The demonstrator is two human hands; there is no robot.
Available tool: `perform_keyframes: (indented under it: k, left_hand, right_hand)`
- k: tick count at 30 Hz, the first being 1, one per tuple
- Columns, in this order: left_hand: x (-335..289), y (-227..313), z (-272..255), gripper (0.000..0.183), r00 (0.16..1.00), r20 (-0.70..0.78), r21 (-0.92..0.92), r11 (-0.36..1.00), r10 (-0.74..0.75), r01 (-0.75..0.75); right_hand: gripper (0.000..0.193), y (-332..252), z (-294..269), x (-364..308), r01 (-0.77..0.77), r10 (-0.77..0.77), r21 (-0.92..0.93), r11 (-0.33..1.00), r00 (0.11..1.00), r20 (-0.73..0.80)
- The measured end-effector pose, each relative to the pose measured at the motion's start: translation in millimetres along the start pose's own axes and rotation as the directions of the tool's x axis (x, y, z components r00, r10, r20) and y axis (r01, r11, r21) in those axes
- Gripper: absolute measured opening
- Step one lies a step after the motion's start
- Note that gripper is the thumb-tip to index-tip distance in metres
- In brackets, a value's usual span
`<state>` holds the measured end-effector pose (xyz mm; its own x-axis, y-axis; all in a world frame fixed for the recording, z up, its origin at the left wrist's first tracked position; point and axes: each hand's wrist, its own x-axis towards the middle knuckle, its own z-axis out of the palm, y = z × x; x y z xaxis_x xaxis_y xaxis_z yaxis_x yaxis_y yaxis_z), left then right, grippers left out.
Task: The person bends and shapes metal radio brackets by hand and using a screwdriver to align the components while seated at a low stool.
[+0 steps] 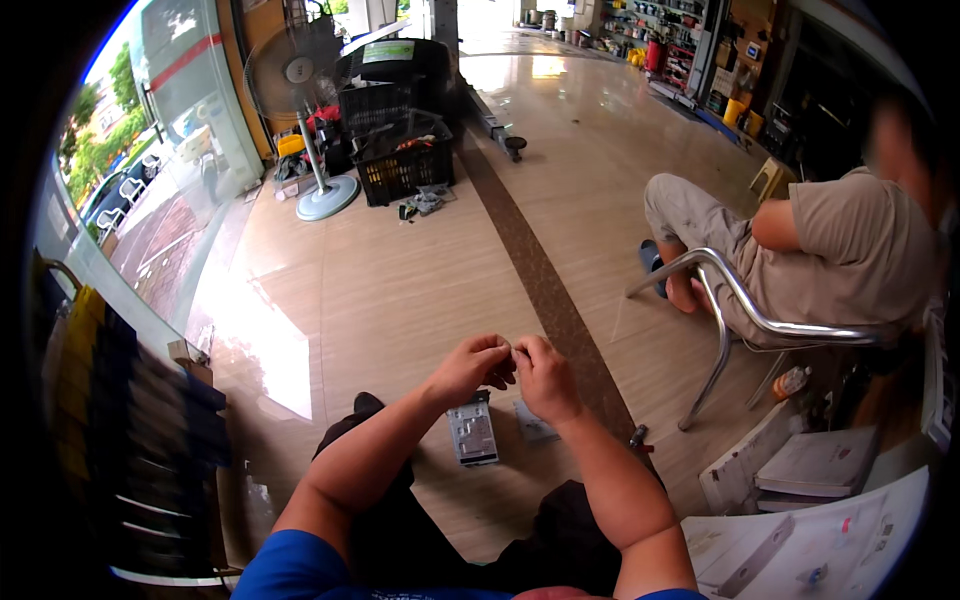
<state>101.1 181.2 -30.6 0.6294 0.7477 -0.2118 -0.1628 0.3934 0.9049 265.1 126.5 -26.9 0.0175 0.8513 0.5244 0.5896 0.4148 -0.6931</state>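
My left hand (472, 364) and my right hand (547, 378) meet fingertip to fingertip above the floor, both closed in a pinch. Whatever lies between the fingers is too small to make out. Below the left hand, a silver metal box-shaped device (473, 434) with a dark end rests on the floor. Partly hidden under the right hand and wrist is a flat grey plate (534, 424). To the right of my right forearm lies a small tool with a red part (640, 437), its kind unclear.
A person (830, 240) sits at right on a metal-framed chair (770, 325). White boxes (815, 462) stand at lower right. Far left are a standing fan (312, 150) and black crates (390, 175). A dark rack (150, 430) lines the near left, beside the glass door (185, 100).
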Motion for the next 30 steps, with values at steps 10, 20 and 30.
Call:
perform_keyframes:
  k: [10, 20, 30]
  left_hand:
    - [-5, 6, 5, 0.024, 0.999, -0.006, 0.221, 0.975, 0.04, -0.038]
    - [-34, 20, -15, 0.029, 0.924, -0.017, 0.808, 0.55, 0.381, -0.212]
    - [-54, 41, -61, 0.015, 0.98, 0.058, 0.983, 0.162, 0.192, -0.09]
  right_hand:
    - [0.008, -4, 2, -6, 0.067, -0.068, -0.08, 0.995, 0.998, -0.012]
    - [0.013, 1, 35, -11, -0.107, 0.109, -0.062, 0.992, 0.994, 0.02]
    - [0.015, 108, 137, -60, -0.042, 0.247, -0.377, 0.925, 0.82, 0.517]
